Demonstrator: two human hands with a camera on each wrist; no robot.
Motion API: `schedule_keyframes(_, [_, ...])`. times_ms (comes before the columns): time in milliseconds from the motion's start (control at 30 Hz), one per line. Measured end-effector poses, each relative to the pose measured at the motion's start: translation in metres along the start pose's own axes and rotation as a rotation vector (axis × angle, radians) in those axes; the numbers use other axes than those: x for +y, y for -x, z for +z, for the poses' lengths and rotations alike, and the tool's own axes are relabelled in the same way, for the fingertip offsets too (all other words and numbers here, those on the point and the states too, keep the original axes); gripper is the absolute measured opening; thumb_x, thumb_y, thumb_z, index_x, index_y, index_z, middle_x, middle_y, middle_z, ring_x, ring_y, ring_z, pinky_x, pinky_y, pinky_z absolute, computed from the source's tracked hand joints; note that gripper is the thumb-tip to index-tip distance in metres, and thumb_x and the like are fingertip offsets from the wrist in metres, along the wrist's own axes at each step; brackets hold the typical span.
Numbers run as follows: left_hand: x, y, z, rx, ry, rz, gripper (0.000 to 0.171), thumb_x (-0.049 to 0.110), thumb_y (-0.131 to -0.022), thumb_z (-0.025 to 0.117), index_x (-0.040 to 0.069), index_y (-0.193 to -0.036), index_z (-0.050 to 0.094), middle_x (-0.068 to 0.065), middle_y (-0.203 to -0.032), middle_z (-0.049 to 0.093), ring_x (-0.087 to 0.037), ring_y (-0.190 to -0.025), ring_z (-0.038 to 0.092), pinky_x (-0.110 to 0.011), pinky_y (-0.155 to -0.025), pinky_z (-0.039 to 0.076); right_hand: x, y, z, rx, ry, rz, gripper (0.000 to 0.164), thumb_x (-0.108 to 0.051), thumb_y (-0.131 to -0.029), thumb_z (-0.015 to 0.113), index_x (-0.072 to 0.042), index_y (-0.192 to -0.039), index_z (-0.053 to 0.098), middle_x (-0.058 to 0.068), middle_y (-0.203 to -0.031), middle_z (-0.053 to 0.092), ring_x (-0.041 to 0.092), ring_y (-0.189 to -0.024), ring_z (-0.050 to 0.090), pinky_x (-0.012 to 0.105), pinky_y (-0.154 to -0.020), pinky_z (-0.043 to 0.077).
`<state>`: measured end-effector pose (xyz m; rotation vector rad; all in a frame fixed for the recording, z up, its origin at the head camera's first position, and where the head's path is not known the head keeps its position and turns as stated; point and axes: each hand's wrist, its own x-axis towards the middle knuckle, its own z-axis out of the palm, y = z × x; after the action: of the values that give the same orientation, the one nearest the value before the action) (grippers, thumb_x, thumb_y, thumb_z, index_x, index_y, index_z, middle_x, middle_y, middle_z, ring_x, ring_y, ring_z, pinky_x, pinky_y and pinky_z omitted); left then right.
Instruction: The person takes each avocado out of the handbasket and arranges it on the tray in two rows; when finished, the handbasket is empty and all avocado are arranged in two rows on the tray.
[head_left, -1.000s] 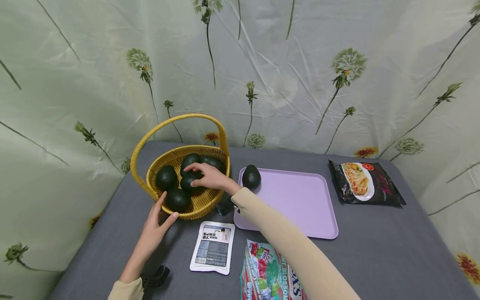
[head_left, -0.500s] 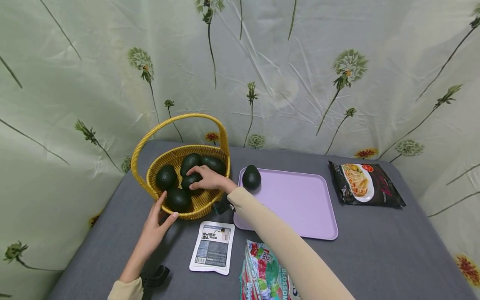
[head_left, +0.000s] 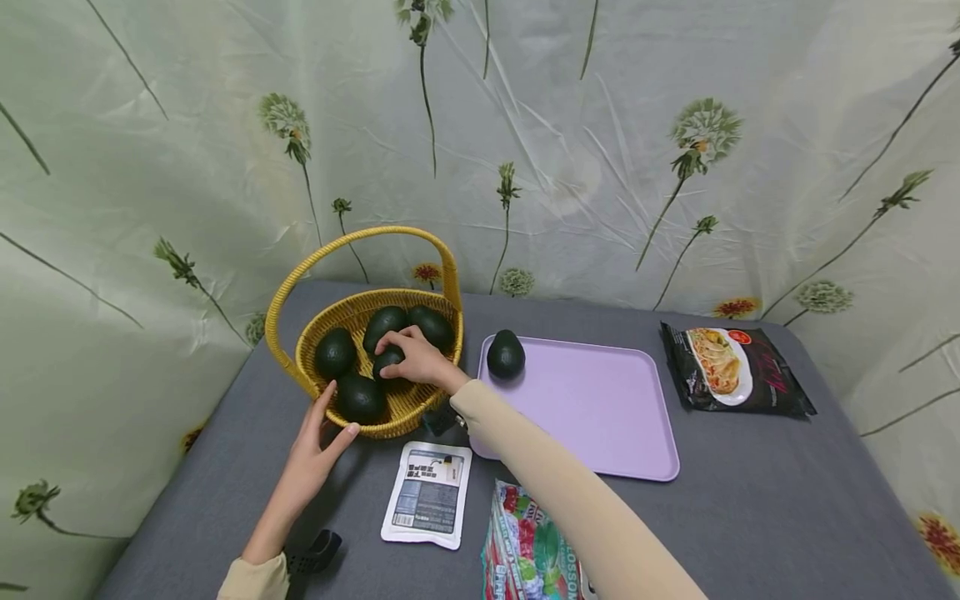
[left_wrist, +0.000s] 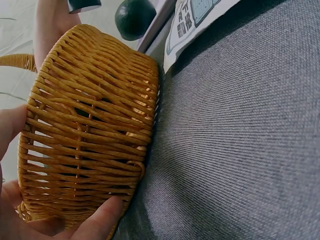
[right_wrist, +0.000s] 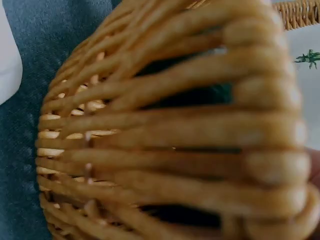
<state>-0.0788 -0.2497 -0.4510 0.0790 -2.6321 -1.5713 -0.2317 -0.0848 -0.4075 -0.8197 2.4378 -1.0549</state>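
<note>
Head view: basket (head_left: pixel 408 407) lies lengthwise toward far right.

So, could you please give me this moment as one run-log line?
left hand: touches basket | right hand: grips avocado inside basket | lilac tray: holds second avocado | black packet: right of tray

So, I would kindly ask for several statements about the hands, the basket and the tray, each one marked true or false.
1. The left hand touches the basket. True.
2. The right hand grips an avocado inside the basket. True.
3. Three avocados lie on the lilac tray. False: only one avocado lies there.
4. The lilac tray lies between the basket and the black packet. True.
5. The basket holds only two avocados. False: five show in it, including the gripped one.
</note>
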Motion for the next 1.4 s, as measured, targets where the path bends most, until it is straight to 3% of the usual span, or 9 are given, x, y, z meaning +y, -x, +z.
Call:
schedule_keyframes(267, [0.002, -0.002, 0.001, -0.004, -0.007, -0.006, 0.073, 0.023, -0.097, 0.058, 0.01, -0.154, 0.014, -0.025, -0.154, 0.011, -0.045, -0.138, 0.016, -0.063, -0.105, 0.021, 0.004, 0.013, -0.016, -0.008, -0.102, -0.071, 0.048, -0.022, -0.088, 0.068, -0.016, -0.134, 0.055, 0.013, -0.144, 0.032, 0.025, -0.13, 0.035, 0.039, -0.098, 0.04])
schedule_keyframes(400, [0.003, -0.002, 0.001, -0.002, -0.012, 0.001, 0.073, 0.024, -0.097, 0.057, 0.009, -0.154, 0.014, -0.025, -0.154, 0.011, -0.046, -0.137, 0.016, -0.063, -0.104, 0.021, 0.009, 0.021, -0.029, -0.017, -0.165, -0.103, 0.049, -0.022, -0.089, 0.067, -0.018, -0.136, 0.053, 0.011, -0.144, 0.036, 0.024, -0.13, 0.035, 0.041, -0.097, 0.04])
schedule_keyframes(633, [0.002, -0.002, 0.002, 0.0, -0.015, 0.004, 0.073, 0.024, -0.097, 0.058, 0.009, -0.154, 0.015, -0.025, -0.154, 0.011, -0.045, -0.138, 0.016, -0.063, -0.104, 0.022, 0.023, 0.04, -0.062, -0.001, -0.323, -0.174, 0.051, -0.017, -0.089, 0.067, -0.015, -0.138, 0.051, 0.002, -0.143, 0.041, 0.018, -0.115, 0.052, 0.038, -0.096, 0.042])
schedule_keyframes(767, [0.002, -0.002, 0.002, -0.002, -0.014, -0.004, 0.073, 0.026, -0.097, 0.058, 0.01, -0.154, 0.014, -0.024, -0.154, 0.01, -0.045, -0.138, 0.016, -0.062, -0.105, 0.022, 0.037, 0.055, -0.084, 0.029, -0.363, -0.187, 0.052, -0.016, -0.09, 0.066, -0.013, -0.139, 0.048, 0.0, -0.145, 0.039, 0.017, -0.121, 0.047, 0.041, -0.097, 0.041])
schedule_keyframes(900, [0.002, -0.002, 0.002, -0.004, -0.018, -0.01, 0.073, 0.027, -0.097, 0.057, 0.012, -0.154, 0.014, -0.024, -0.155, 0.01, -0.045, -0.138, 0.016, -0.063, -0.105, 0.021, 0.056, 0.077, -0.106, 0.051, -0.403, -0.138, 0.052, -0.015, -0.091, 0.065, -0.014, -0.14, 0.046, -0.001, -0.146, 0.036, 0.022, -0.124, 0.046, 0.047, -0.097, 0.041])
schedule_keyframes(1100, [0.001, 0.0, 0.001, 0.001, -0.031, -0.01, 0.074, 0.027, -0.097, 0.057, 0.013, -0.155, 0.013, -0.024, -0.154, 0.011, -0.045, -0.137, 0.018, -0.062, -0.104, 0.022, 0.09, 0.111, -0.132, 0.109, -0.477, -0.039, 0.05, -0.018, -0.093, 0.063, -0.015, -0.14, 0.046, 0.008, -0.144, 0.034, 0.035, -0.11, 0.056, 0.054, -0.094, 0.041])
schedule_keyframes(1267, [0.0, 0.0, 0.001, 0.002, -0.037, -0.012, 0.074, 0.028, -0.097, 0.057, 0.012, -0.155, 0.012, -0.024, -0.154, 0.011, -0.045, -0.137, 0.018, -0.063, -0.104, 0.022, 0.12, 0.135, -0.139, 0.188, -0.431, 0.055, 0.052, -0.02, -0.093, 0.064, -0.013, -0.141, 0.044, 0.014, -0.144, 0.035, 0.038, -0.11, 0.054, 0.054, -0.093, 0.04])
schedule_keyframes(1400, [0.0, 0.0, 0.001, 0.006, -0.034, -0.002, 0.073, 0.027, -0.098, 0.057, 0.01, -0.154, 0.013, -0.024, -0.154, 0.012, -0.045, -0.137, 0.019, -0.063, -0.104, 0.023, 0.142, 0.149, -0.137, 0.237, -0.376, 0.136, 0.054, -0.02, -0.092, 0.064, -0.01, -0.141, 0.042, 0.019, -0.14, 0.037, 0.041, -0.113, 0.048, 0.046, -0.09, 0.042])
